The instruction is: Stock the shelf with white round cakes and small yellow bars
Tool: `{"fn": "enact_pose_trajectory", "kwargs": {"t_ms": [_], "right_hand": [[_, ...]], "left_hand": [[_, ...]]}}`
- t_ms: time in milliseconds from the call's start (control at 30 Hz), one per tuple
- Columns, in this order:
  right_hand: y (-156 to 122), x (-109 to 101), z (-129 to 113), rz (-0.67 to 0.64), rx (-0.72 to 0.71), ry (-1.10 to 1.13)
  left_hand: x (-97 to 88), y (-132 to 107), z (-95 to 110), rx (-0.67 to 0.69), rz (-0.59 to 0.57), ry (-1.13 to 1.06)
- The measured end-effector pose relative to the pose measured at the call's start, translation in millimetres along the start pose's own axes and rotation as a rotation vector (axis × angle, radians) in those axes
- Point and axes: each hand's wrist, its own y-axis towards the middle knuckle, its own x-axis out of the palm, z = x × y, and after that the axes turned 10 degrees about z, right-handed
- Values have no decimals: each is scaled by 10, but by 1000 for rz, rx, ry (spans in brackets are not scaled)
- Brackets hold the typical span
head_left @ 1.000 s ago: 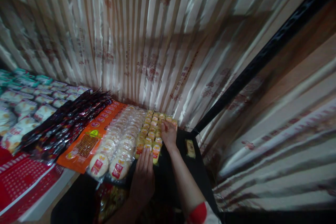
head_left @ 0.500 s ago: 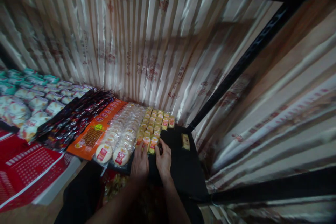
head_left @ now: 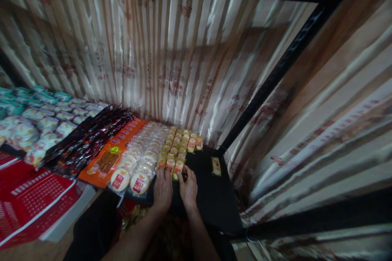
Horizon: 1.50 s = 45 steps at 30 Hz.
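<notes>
Small yellow-wrapped snack packets [head_left: 176, 151] stand in close rows on a black shelf [head_left: 211, 202]. My left hand [head_left: 163, 189] lies at the front of these rows, its fingers stretched forward against the front packets. At the front right corner, my right hand [head_left: 188, 187] touches the end packet [head_left: 178, 167] with thumb and forefinger, which are apart. Neither hand has a packet lifted. Two packets [head_left: 195, 142] with orange labels stand at the back right of the group. A single yellow packet [head_left: 216, 166] lies apart, near the shelf's right edge.
Left of the packets lie clear-wrapped round biscuits [head_left: 140, 182], an orange snack bag [head_left: 102, 163], dark packages [head_left: 88, 142] and white bags [head_left: 49, 124]. A red basket [head_left: 39, 200] stands at lower left. A black post [head_left: 260, 94] and printed sheeting [head_left: 171, 61] bound the shelf.
My right hand has shifted slightly left and its fingers have drawn in at the end packet. My left hand stays at the front row. The view has tilted a little.
</notes>
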Motion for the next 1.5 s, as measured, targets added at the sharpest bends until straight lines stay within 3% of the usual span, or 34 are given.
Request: {"fn": "enact_pose_trajectory", "kwargs": {"t_ms": [433,1100,1500], "right_hand": [[-15,19,29,22,-26,-50],[-9,35,47,2,-4,-29],[-7,31,30,10,-44,-93]], "left_hand": [[104,31,31,-107,25,-126],[212,38,-14,-50,68,-185],[210,115,2,-40,18,-214]]}}
